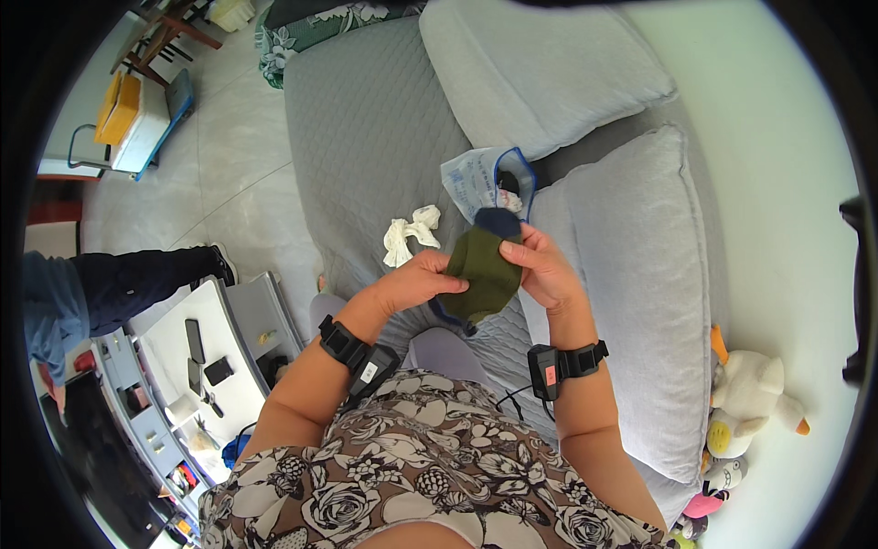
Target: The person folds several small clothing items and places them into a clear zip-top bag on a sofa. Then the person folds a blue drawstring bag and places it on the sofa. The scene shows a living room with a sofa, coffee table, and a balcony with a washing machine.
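Observation:
Both hands hold a flat olive-green sock point(488, 264) with dark navy ends, stretched out above the sofa seat. My left hand point(420, 280) pinches its near left side, thumb on top. At the upper right edge, by the navy end, my right hand point(545, 264) grips it between thumb and fingers. Just beyond the sock lies a translucent bag point(473, 182) with blue edging and printed writing; dark and whitish cloth shows in its mouth. To the left of the bag, crumpled cream-white cloth point(411, 235) rests on the grey quilted sofa cover point(363, 137).
Large grey cushions point(638, 288) line the wall on the right, with plush toys point(748, 391) behind them. A white table point(171, 343) holding phones stands at left. Beyond it are a person's leg point(137, 285) and a loaded blue trolley point(161, 130).

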Demonstrator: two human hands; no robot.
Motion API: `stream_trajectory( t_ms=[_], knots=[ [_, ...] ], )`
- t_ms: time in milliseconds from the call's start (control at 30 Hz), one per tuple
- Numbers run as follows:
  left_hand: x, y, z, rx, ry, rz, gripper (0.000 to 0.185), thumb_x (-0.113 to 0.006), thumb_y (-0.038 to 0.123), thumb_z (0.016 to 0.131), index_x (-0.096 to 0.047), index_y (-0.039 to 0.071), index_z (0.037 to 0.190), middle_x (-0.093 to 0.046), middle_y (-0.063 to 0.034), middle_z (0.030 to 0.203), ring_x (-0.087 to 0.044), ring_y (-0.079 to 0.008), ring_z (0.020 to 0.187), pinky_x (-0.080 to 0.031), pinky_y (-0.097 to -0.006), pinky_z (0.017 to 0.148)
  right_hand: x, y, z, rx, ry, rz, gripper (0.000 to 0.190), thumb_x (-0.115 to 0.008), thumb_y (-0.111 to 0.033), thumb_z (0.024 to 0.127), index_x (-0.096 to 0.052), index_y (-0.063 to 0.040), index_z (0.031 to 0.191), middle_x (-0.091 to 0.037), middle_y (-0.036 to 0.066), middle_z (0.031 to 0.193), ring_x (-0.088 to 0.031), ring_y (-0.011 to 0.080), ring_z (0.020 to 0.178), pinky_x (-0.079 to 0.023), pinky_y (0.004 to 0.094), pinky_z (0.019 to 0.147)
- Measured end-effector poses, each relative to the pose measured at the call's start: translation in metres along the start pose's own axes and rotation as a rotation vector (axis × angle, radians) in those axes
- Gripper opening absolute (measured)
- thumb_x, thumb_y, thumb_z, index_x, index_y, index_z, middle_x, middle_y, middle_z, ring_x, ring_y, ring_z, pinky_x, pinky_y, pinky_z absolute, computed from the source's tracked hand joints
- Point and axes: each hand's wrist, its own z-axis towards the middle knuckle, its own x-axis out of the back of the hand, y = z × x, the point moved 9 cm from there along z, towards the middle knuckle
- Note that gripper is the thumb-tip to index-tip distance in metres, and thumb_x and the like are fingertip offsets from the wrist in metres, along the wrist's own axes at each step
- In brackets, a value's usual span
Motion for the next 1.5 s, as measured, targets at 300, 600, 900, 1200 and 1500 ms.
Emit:
stream_trajectory(
  t_ms=[300, 600, 900, 1200, 1500],
  knots=[
    [-0.001, -0.004, -0.007, -0.063, -0.031, -0.065, 0.036, -0.053, -0.004, 0.076, -0.056, -0.001, 0.112, -0.062, -0.0034, 0.104, -0.056, -0.0112, 0.094, -0.045, -0.0272, 0.085, -0.009, 0.026, 0.000, -0.317, -0.172, 0.141, 0.028, -0.068, -0.014, 0.079, -0.059, -0.004, 0.103, -0.061, 0.002, 0.095, -0.056, 0.0093, 0.082, -0.046, 0.0239, 0.075],
    [0.005, -0.017, -0.002, 0.148, 0.008, -0.508, 0.032, -0.055, 0.006, 0.081, -0.054, -0.003, 0.112, -0.062, -0.0098, 0.103, -0.060, -0.0176, 0.094, -0.047, -0.0314, 0.086, -0.021, -0.046, -0.016, 0.720, 0.267, -1.060, 0.025, -0.061, 0.005, 0.068, -0.063, -0.007, 0.090, -0.058, 0.003, 0.102, -0.056, 0.0186, 0.087, -0.047, 0.0285, 0.071],
    [0.016, -0.001, 0.003, 0.038, 0.140, -0.521, 0.034, -0.056, 0.004, 0.081, -0.051, -0.001, 0.114, -0.060, -0.0088, 0.105, -0.061, -0.0185, 0.093, -0.049, -0.0313, 0.083, -0.059, -0.049, -0.032, 0.920, 0.028, -1.247, 0.029, -0.059, 0.005, 0.066, -0.065, -0.007, 0.092, -0.058, 0.007, 0.107, -0.053, 0.0247, 0.095, -0.045, 0.0327, 0.079],
    [0.004, 0.008, 0.003, -0.010, 0.006, -0.562, 0.037, -0.053, 0.020, 0.085, -0.051, 0.001, 0.117, -0.058, -0.0087, 0.111, -0.057, -0.0178, 0.100, -0.044, -0.0312, 0.088, -0.025, -0.047, -0.008, 0.589, 0.298, -1.150, 0.020, -0.064, 0.000, 0.071, -0.063, -0.005, 0.091, -0.057, 0.007, 0.094, -0.054, 0.0238, 0.083, -0.046, 0.0309, 0.067],
    [0.025, 0.011, 0.008, -0.026, 0.131, -0.626, 0.046, -0.050, 0.016, 0.084, -0.043, -0.001, 0.127, -0.055, -0.0116, 0.117, -0.054, -0.0195, 0.107, -0.044, -0.0313, 0.091, -0.050, -0.036, -0.024, 0.929, -0.033, -1.120, 0.037, -0.049, 0.009, 0.069, -0.061, -0.006, 0.100, -0.059, 0.004, 0.105, -0.054, 0.0232, 0.092, -0.044, 0.0309, 0.081]
  ],
)
